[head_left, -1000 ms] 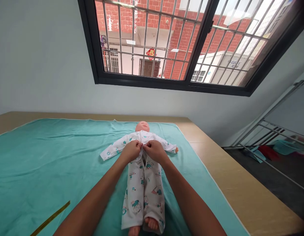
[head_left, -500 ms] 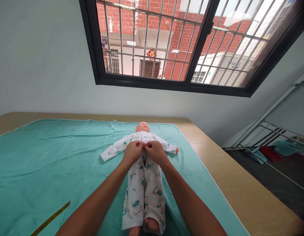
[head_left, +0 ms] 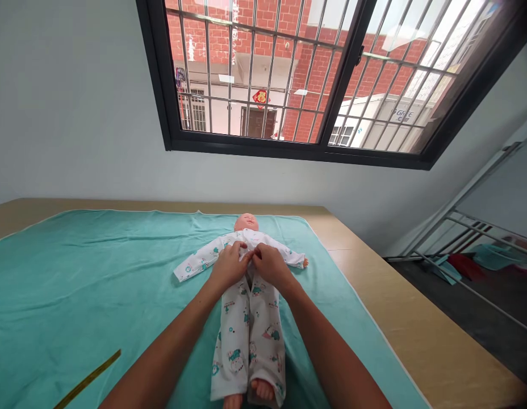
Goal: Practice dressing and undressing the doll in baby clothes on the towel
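A baby doll [head_left: 246, 222] lies on its back, head away from me, arms spread. It wears a white print garment [head_left: 234, 358] with teal figures, and its bare feet show at the trouser hems. My left hand [head_left: 230, 267] rests over the doll's front, forefinger raised apart from the thumb, whose tip is close to my right fingers. Beside it, my right hand [head_left: 272, 266] pinches the front of the garment between thumb and forefinger. Below the hands the garment's front parts in a narrow gap. Any fastener at my fingertips is hidden.
A teal cloth [head_left: 97, 284] under the doll covers much of the wooden table [head_left: 374, 284]. On it, at lower left, lies a yellow tape measure [head_left: 88, 378]. Behind are a wall and a barred window [head_left: 246, 145]. A metal bed frame [head_left: 480, 221] stands at right.
My left forefinger has come away from the thumb, where both were pinched together before. The right hand keeps its pinch in nearly the same place. The view has shifted slightly.
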The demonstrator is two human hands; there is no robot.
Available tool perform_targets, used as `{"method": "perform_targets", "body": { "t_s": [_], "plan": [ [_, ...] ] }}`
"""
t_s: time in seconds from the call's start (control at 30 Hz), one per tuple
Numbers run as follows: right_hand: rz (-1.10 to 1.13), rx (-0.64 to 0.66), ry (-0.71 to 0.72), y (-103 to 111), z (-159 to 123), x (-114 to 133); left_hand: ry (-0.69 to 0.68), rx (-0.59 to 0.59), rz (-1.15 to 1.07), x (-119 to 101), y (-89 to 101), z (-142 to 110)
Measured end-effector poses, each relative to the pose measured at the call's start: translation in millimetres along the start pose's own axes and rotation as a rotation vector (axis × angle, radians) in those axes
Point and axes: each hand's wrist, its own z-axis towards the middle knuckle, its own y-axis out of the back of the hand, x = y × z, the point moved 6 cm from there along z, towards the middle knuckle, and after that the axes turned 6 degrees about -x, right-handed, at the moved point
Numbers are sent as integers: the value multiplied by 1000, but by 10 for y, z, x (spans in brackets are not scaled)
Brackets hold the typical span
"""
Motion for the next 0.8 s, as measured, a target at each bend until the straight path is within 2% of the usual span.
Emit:
{"method": "perform_targets", "body": {
  "t_s": [0.1,0.2,0.3,0.4,0.5,0.57,0.63,0.73,0.8],
  "plan": [
    [4,-89,-119,237,119,-284,-6,31,47,-4,-5,-13],
    [-182,-171,-338,492,166,-752,46,73,106,75,28,37],
    [-370,-57,-560,562,94,-1202,147,138,214,322,168,136],
    [-410,34,-624,518,22,-1388,267,202,294,660,368,211],
    [-444,-18,-552,486,47,-1287,284,153,323,825,497,244],
    [-459,-128,-395,465,114,-1084,190,57,314,761,487,253],
    [-373,-199,-204,377,168,-853,96,-6,313,647,391,241],
    [-128,-128,6,131,188,-604,53,-35,359,570,227,222],
    [-38,-75,66,9,167,-518,69,-62,376,613,208,231]
  ]
}}
